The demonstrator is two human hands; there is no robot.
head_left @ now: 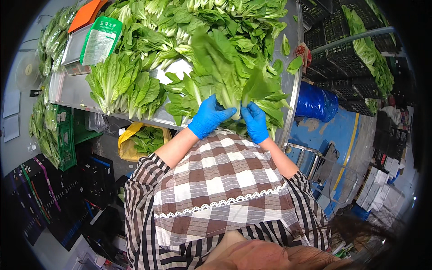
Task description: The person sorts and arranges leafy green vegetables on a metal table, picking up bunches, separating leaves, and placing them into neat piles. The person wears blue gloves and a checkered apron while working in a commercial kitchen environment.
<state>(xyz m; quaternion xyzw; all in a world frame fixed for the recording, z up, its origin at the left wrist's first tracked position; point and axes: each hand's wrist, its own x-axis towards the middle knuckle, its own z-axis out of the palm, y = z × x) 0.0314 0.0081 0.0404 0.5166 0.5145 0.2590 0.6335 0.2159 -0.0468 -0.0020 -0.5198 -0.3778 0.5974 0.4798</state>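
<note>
In blue gloves, both my hands are at the near edge of a metal table heaped with leafy greens. My left hand (209, 118) is closed round the stem end of a leafy green (222, 67), whose broad leaves point away from me. Close beside it, my right hand (255, 121) pinches the base of a leaf (257, 85) that leans to the right. The two hands almost meet at the pale stem ends. A pile of loose greens (180, 18) lies beyond, and a row of upright bunches (121, 85) sits to the left.
A green and white bag (101, 40) lies by a scale (77, 67) on the left. Under the table edge stands a yellow bag (128, 141) with greens. Black crates (342, 63) are stacked at right, near a blue plastic-wrapped bundle (317, 102). Green crates (66, 135) stand at left.
</note>
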